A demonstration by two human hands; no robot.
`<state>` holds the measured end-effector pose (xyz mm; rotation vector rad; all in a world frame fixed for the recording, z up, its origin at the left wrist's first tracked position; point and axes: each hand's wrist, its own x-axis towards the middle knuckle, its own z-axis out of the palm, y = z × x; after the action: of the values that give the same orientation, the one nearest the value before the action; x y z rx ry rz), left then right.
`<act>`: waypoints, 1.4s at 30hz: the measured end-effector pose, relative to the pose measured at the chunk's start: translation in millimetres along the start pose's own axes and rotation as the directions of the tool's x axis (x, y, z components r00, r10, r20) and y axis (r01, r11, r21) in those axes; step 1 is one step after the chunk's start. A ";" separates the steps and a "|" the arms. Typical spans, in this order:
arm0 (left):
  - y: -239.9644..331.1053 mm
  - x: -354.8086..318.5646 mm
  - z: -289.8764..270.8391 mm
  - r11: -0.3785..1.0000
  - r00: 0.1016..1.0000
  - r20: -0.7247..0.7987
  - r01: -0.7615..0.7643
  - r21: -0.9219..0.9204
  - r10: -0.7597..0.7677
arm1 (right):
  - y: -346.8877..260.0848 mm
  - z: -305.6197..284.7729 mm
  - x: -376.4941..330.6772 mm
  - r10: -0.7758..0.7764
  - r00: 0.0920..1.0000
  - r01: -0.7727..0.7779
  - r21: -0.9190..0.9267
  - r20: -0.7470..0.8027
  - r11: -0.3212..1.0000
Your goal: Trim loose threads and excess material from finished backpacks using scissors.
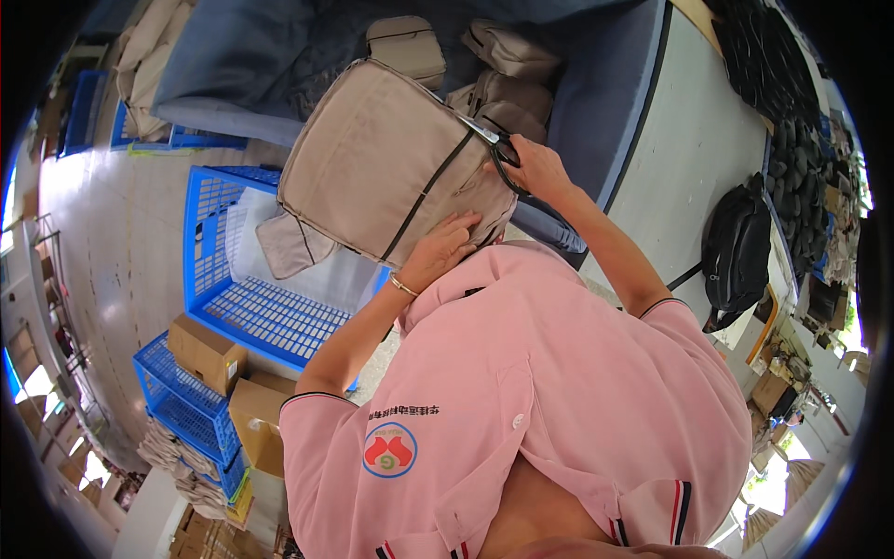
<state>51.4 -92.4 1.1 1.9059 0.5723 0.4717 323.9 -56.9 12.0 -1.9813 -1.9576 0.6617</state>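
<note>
A beige fabric bag [372,163] with dark seam edges and a black strip across it lies tilted in front of my body. My left hand [440,250] is on its near edge, fingers over the fabric and the thumb hidden, gripping the bag. In my right hand [538,170] is a pair of black-handled scissors [503,154], fingers closed around the handles. The metal blades point up and left, against the bag's right edge near the end of the black strip. A small beige flap [287,246] hangs at the bag's left side.
Beyond the bag, a blue fabric-lined bin [596,102] holds several beige bags [407,48]. A blue plastic basket [194,242] with clear plastic stands at the left, above cardboard boxes [207,354] and smaller blue crates [177,410]. On a pale table to the right lies a black backpack [736,252].
</note>
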 end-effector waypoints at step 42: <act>-0.6 4.6 5.1 1.000 0.999 -0.033 0.018 -0.024 -0.019 | -11.2 -0.4 35.0 0.007 0.991 0.004 -0.089 0.133 0.996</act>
<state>57.9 -93.2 -1.1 1.8720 0.6032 0.4967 313.6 -21.7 13.5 -2.0387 -2.0973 0.7370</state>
